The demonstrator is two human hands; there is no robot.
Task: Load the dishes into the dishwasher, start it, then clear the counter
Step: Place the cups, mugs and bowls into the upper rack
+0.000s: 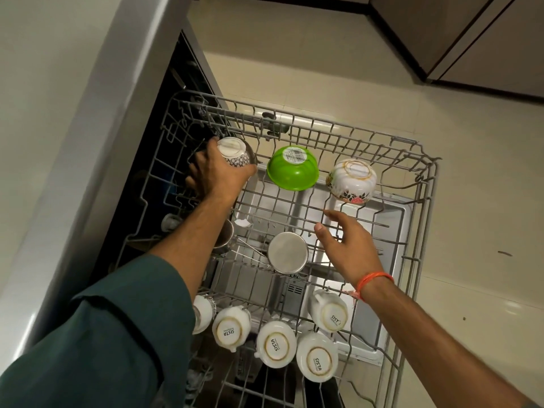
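At the far left, the grey dishwasher [97, 119] stands with its dark inside open. The wire rack [424, 201] is pulled out over the cream floor [485, 187].

The left hand [216, 172], coming out of a dark green sleeve [112, 334], is at the rack's far left corner. Its fingers curl round a patterned bowl [235, 153] and hold it upside down, right by the rack's far edge.

Next along that far edge sits a green bowl [293, 167], upside down, with a white sticker on its bottom. A small gap lies between it and the patterned bowl. Further right is a flowered bowl [351, 181], also upside down, near the far right corner. There is a gap between it and the green bowl too.

In the middle of the rack a steel cup [288, 253] rests upside down. Bare wires lie all around it, so the middle of the rack has lots of free room.

The right hand [347, 245], with an orange thread [374, 282] on its wrist, is over the right side of the middle. Its fingers are spread and loose, and it holds nothing.

Along the near edge, white cups [275, 344] sit upside down, packed close together. One more white cup [328, 310] sits near the rack's right edge, under the right wrist.
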